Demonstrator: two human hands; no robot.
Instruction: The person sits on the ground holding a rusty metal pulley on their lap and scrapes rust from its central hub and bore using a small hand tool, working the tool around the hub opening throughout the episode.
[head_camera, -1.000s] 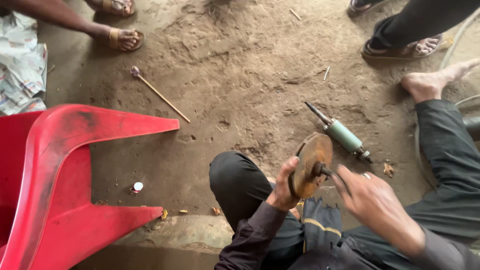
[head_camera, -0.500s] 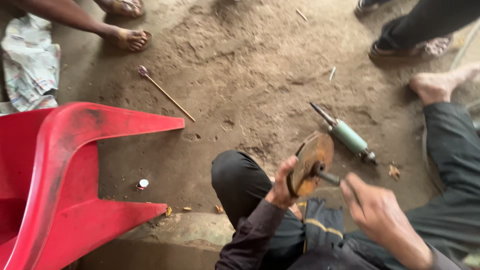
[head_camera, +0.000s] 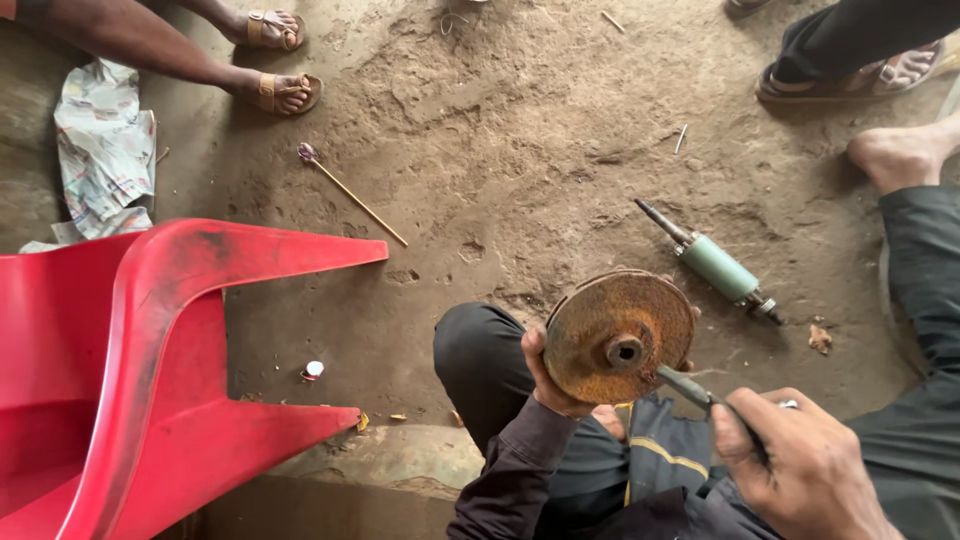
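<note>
My left hand (head_camera: 545, 375) grips a rusty round metal disc (head_camera: 600, 335) by its left rim, with the flat face and centre hub turned up toward me. My right hand (head_camera: 800, 465) is closed around a thin dark tool (head_camera: 685, 385) whose tip reaches the disc's lower right edge, close to the hub. Both hands are over my knees in dark trousers. A pale green cylindrical part with a metal shaft (head_camera: 718, 268) lies on the dirt floor just beyond the disc.
An overturned red plastic chair (head_camera: 150, 360) fills the left side. A thin stick (head_camera: 350, 192) and a crumpled newspaper (head_camera: 105, 150) lie on the dirt. Other people's sandalled feet (head_camera: 280, 92) are at the top left, with a second sandalled foot (head_camera: 860, 75) at the top right.
The disc has turned from edge-on to face-up in my left hand. My right hand has drawn back slightly with the tool, whose tip stays near the hub.
</note>
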